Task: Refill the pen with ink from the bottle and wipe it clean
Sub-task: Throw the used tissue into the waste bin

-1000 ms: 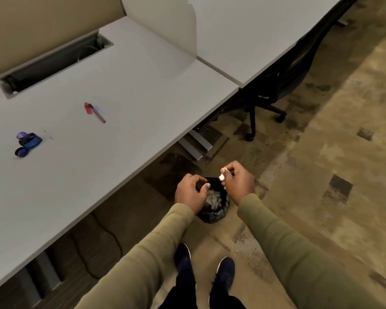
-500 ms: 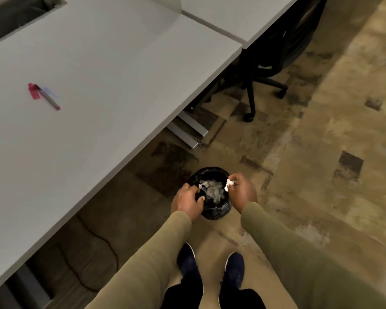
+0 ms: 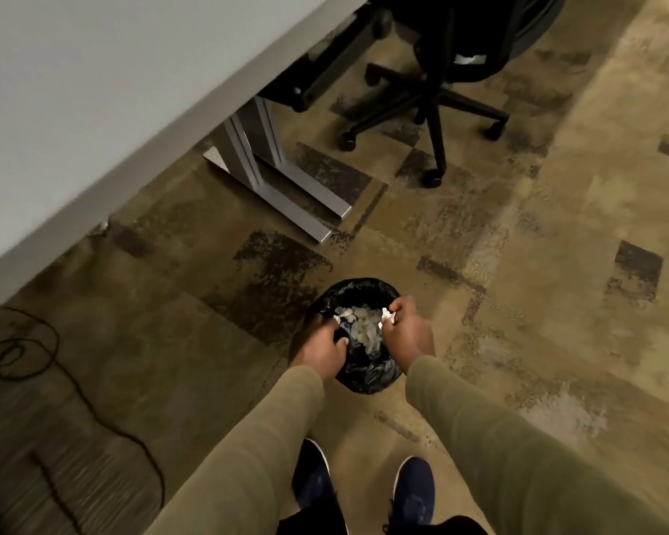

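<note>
**Crumpled tissue at the rim of the bin**

The right hand pinches a small crumpled white tissue between thumb and fingertips, just over the far right edge of the black-lined bin on the floor. The left hand has its fingers curled over the near left rim, gripping the liner there. Pale scraps lie inside. Neither pen nor ink bottle is in view; only the edge of the grey desk shows, upper left. The tissue is probably feather-light, soft and crushable, perhaps ink-damp, so it may cling to the fingers. A light pinch on a dry fold should suffice, and releasing directly above the opening should land it inside
</note>
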Demonstrator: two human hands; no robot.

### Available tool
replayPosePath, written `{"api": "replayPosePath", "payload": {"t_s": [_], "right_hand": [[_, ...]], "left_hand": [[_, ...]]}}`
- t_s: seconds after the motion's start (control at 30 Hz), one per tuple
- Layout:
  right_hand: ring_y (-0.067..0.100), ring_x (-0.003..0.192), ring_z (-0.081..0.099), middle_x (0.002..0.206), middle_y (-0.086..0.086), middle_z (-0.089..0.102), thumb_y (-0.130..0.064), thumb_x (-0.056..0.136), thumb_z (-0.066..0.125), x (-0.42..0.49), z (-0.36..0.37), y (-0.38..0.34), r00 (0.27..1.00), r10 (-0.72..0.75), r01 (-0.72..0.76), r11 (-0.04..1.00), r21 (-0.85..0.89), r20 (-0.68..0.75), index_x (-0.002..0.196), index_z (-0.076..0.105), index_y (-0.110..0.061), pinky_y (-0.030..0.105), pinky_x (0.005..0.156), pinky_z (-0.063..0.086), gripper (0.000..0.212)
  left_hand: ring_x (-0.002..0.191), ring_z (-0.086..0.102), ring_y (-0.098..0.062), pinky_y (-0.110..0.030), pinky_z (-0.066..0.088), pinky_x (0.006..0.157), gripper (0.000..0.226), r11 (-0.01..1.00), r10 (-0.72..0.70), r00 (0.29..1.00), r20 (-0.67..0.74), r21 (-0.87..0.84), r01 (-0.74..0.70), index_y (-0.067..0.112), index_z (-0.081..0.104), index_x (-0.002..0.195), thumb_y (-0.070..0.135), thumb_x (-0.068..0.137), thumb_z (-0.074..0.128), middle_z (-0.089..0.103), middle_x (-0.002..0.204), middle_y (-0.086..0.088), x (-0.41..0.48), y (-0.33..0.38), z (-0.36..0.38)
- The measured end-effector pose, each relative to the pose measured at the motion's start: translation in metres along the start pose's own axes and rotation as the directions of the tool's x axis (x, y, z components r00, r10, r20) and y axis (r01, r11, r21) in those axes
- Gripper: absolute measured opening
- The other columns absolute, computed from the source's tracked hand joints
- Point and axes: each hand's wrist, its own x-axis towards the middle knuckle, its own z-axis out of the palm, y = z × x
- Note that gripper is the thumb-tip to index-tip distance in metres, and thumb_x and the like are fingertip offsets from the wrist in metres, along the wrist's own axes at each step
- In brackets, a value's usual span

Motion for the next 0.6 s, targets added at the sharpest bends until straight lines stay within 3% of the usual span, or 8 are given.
{"api": "replayPosePath", "payload": {"t_s": [0.17,0.23,0.33,0.6], "right_hand": [[0.031,0.088,0.061,0.096,0.010,0.063,-0.012,0.094,0.056,0.033,0.039,0.027,1.000,-0.009,0.009,1.000,-0.007,-0.006,0.101,0.047,-0.021,0.030,0.067,0.039,0.015],[0.034,0.106,0.061,0.115,0.013,0.064,-0.017,0.095,0.058,0.043,0.052,0.037,1.000,0.011,-0.011,1.000,-0.009,0.014,0.120,0.050,-0.017,0.035,0.082,0.050,0.027],[0.036,0.123,0.055,0.137,0.016,0.057,-0.021,0.093,0.060,0.053,0.064,0.048,0.999,0.016,-0.015,1.000,-0.026,0.039,0.144,0.039,-0.013,0.044,0.103,0.049,0.056],[0.032,0.133,0.047,0.144,0.014,0.049,-0.029,0.094,0.060,0.049,0.061,0.053,0.998,-0.029,0.034,0.994,-0.100,0.054,0.144,0.043,-0.011,0.040,0.111,0.041,0.056]], "left_hand": [[0.136,0.035,-0.029,-0.040,0.034,0.111,0.041,0.991,0.044,0.998,-0.049,0.128,-0.037,0.016,0.052,0.129,0.037,0.094,0.052,0.039,0.146,-0.010,0.037,-0.022,0.033],[0.136,0.035,-0.029,-0.039,0.034,0.111,0.041,0.984,0.042,0.997,-0.060,0.176,-0.031,0.017,0.052,0.130,0.036,0.094,0.053,0.039,0.146,-0.010,0.046,-0.026,0.041],[0.131,0.040,-0.030,-0.041,0.038,0.107,0.037,0.979,0.064,0.995,-0.070,0.196,-0.050,0.020,0.054,0.124,0.037,0.091,0.055,0.043,0.141,-0.008,0.057,-0.033,0.052],[0.124,0.046,-0.031,-0.037,0.041,0.102,0.035,0.985,0.092,0.993,-0.078,0.155,-0.079,0.015,0.056,0.119,0.033,0.089,0.056,0.048,0.135,-0.011,0.053,-0.031,0.051]]}}
